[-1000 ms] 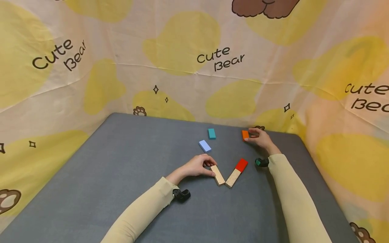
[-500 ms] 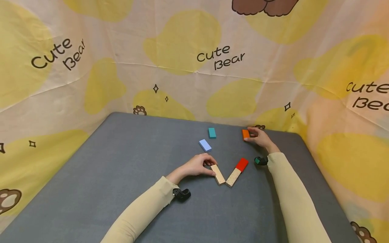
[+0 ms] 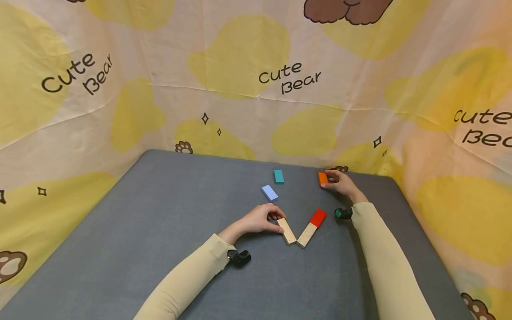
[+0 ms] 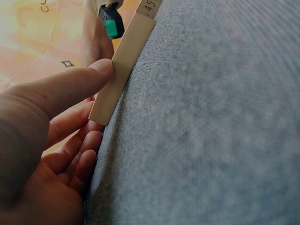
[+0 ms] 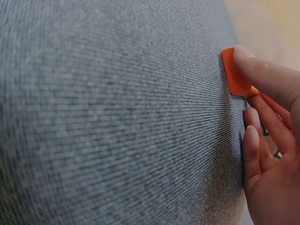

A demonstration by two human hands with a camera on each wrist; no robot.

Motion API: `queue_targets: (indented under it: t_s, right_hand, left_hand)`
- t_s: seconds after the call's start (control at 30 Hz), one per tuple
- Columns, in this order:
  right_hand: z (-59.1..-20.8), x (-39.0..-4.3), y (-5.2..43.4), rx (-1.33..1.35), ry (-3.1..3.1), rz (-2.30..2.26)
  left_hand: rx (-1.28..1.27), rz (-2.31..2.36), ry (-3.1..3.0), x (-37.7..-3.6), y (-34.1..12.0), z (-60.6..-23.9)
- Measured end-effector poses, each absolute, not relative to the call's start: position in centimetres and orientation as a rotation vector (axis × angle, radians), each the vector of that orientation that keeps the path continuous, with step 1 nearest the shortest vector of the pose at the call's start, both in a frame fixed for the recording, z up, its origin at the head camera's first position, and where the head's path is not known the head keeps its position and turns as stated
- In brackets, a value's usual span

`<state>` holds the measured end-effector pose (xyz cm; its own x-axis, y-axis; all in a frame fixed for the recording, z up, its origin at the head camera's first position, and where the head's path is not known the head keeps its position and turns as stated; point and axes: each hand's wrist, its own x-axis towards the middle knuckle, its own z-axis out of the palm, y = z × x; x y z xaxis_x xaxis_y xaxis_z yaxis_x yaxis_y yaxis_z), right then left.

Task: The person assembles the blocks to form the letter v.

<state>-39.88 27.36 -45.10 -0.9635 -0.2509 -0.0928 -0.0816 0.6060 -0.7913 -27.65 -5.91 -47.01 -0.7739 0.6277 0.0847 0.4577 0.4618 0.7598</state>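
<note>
Orange block (image 3: 322,178) lies far back on the grey surface (image 3: 160,231), pinched by the outstretched right hand (image 3: 340,182), finger on top. Nearer, the left hand (image 3: 260,218) curls its grip round the plain wooden block (image 3: 286,230), thumb against its edge, forearm resting flat, beside a red-tipped block (image 3: 312,227).
</note>
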Motion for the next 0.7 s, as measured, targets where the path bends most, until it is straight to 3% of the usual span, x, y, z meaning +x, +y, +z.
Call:
queue_targets:
  t_s: [0.7]
  right_hand:
    - [-45.0,-38.1,27.3,-0.140,2.680,-1.296]
  left_hand:
    - [0.936,1.199,2.472,-27.1,-6.5,-46.1]
